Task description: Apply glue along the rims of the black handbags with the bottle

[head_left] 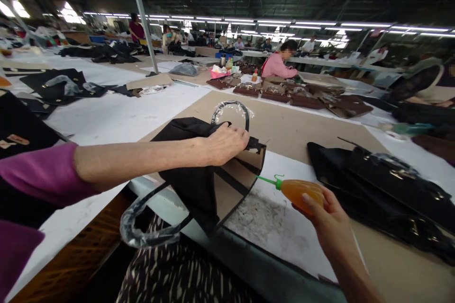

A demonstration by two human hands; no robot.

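Note:
My left hand [227, 144] is closed over the top edge of a black handbag [206, 184] that lies on its side at the table's near edge, its brown inner lining showing. The bag's plastic-wrapped handles curve above [231, 109] and below [142, 232] it. My right hand [327, 218] grips an orange squeeze bottle [298, 190] with a green nozzle [268, 181] that points at the bag's open mouth, close to its rim.
Several black bags [384, 189] lie in a pile on the right of the cardboard-covered table [295, 128]. Brown bags [313, 97] cover the table behind, where a person in pink [279, 64] works. Black pieces [60, 85] lie at left. Other people stand farther back.

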